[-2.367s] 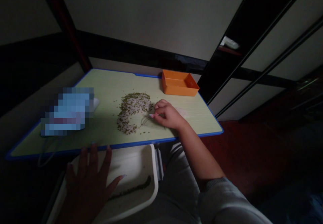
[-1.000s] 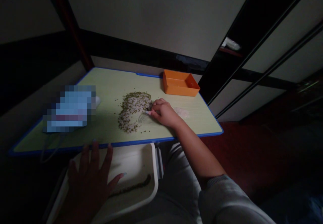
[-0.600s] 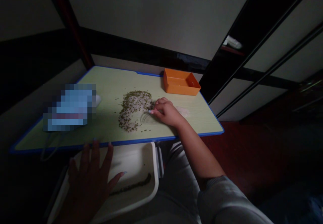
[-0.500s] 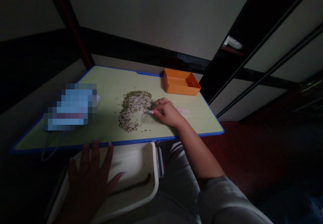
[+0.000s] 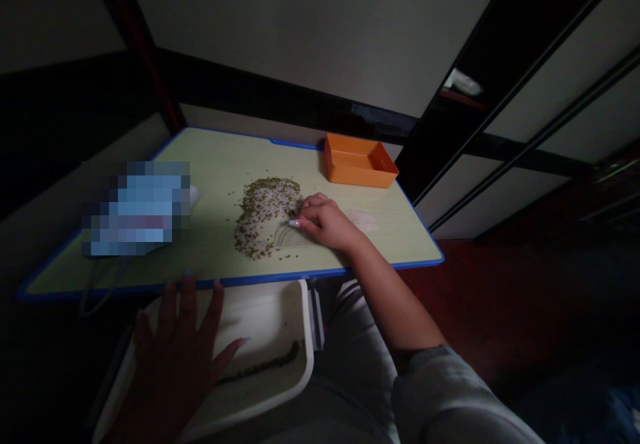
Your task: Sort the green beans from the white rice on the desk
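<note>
My right hand (image 5: pixel 325 223) is closed, its fingers pinched at what looks like a clear protractor (image 5: pixel 286 236) lying on the table at the edge of a mixed pile. That pile (image 5: pixel 267 207) is made of small green beans and whitish grains, with stray beans around it. Behind my right wrist lies a small patch of whitish grains (image 5: pixel 363 219). My left hand (image 5: pixel 175 344) is spread open over a white plastic bin (image 5: pixel 280 391), fingertips near the table's front edge. In the bin is a dark line of green beans (image 5: pixel 265 368).
The pale yellow table (image 5: pixel 220 157) has a blue rim. An orange open box (image 5: pixel 363 174) stands at its back right corner. A blurred-out bluish object (image 5: pixel 145 204) lies on the left, with a thin cord or loop hanging over the front edge.
My right hand has shifted very slightly left, along with the clear protractor. The left hand stays spread over the bin.
</note>
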`<control>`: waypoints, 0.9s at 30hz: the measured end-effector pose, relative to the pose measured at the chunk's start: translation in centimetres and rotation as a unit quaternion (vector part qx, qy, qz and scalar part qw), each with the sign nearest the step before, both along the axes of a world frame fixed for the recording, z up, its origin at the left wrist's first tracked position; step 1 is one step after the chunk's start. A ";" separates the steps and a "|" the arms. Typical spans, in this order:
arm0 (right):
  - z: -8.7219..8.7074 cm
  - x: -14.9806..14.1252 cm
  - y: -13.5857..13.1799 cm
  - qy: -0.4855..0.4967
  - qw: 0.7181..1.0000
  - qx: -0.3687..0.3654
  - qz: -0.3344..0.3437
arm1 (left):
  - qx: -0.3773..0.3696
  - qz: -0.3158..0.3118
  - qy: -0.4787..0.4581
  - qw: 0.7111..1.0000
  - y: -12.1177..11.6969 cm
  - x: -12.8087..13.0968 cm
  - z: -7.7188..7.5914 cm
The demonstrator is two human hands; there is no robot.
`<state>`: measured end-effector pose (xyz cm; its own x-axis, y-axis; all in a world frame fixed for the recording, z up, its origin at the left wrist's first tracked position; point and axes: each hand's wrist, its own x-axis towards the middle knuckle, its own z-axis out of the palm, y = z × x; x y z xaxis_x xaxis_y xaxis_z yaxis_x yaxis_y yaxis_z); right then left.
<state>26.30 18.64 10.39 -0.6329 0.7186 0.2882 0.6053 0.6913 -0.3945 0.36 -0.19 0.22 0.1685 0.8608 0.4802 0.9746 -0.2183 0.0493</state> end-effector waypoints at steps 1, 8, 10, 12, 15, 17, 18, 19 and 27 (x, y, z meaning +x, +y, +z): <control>0.0 0.0 0.0 0.000 1.000 -0.002 0.002 | -0.003 -0.001 -0.005 1.000 0.0 0.0 0.0; 0.0 0.3 0.1 0.008 1.000 -0.020 0.018 | 0.011 -0.004 0.008 1.000 0.1 -0.2 -0.3; 0.0 0.4 0.0 0.010 0.999 -0.026 0.027 | 0.021 -0.002 0.012 1.000 0.1 -0.1 -0.2; 0.0 0.4 -0.1 0.011 0.999 -0.032 0.038 | 0.024 0.002 0.014 1.000 0.1 0.0 -0.2; 0.0 0.4 -0.2 0.014 0.998 -0.035 0.050 | 0.025 0.002 0.016 1.000 0.1 0.2 -0.2; 0.0 0.4 -0.2 0.018 0.998 -0.033 0.049 | 0.026 0.002 0.011 1.000 0.1 0.1 -0.3; 0.0 0.4 -0.2 0.019 0.998 -0.031 0.048 | 0.028 0.002 0.010 1.000 0.2 0.1 -0.4; 0.0 0.4 -0.2 0.020 0.998 -0.030 0.046 | 0.030 0.000 0.010 1.000 0.2 0.0 -0.6; -0.1 0.2 -0.4 0.030 0.997 -0.032 0.065 | 0.027 -0.003 0.021 0.999 0.2 -0.2 -0.7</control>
<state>26.54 18.24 10.34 -0.7046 0.6501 0.2845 0.4865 0.7344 -0.4733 0.16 0.03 -0.46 0.1934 0.8329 0.5185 0.9744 -0.2247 -0.0026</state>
